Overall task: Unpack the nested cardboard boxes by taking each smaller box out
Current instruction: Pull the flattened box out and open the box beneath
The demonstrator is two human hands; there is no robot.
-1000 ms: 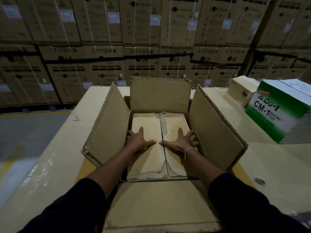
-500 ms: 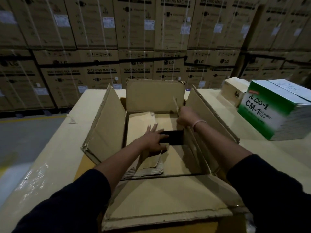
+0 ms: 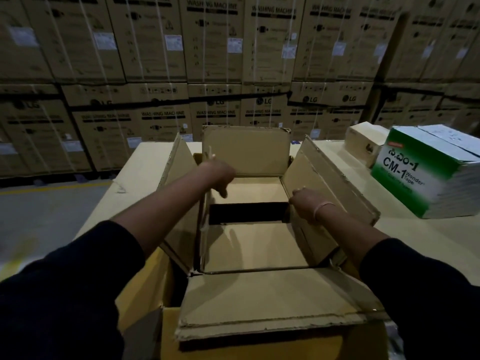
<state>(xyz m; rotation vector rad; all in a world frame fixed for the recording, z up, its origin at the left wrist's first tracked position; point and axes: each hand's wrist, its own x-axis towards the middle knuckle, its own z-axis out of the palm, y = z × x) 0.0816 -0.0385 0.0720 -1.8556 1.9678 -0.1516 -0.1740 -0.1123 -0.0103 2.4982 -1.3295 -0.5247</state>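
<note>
A large brown cardboard box [image 3: 270, 305] stands in front of me with all its outer flaps spread. A smaller box [image 3: 254, 245] sits nested inside it. Its two short inner flaps lie flat, with a dark gap [image 3: 246, 213] between them. My left hand [image 3: 219, 175] grips the smaller box's left top flap and holds it upright against the outer wall. My right hand [image 3: 307, 203] grips the right top flap and holds it back on the right side.
The box rests on a wide, pale wrapped surface [image 3: 145, 165]. A green and white "CM-1 Wonder Tape" carton [image 3: 426, 172] and a small tan box [image 3: 363, 144] stand at the right. Stacked washing-machine cartons [image 3: 213, 61] fill the background. Grey floor [image 3: 39, 214] lies to the left.
Both hands first lay flat on the closed top flaps of the inner box. They have since pulled the right flap, then the left flap, apart, exposing the inner flaps and the dark gap.
</note>
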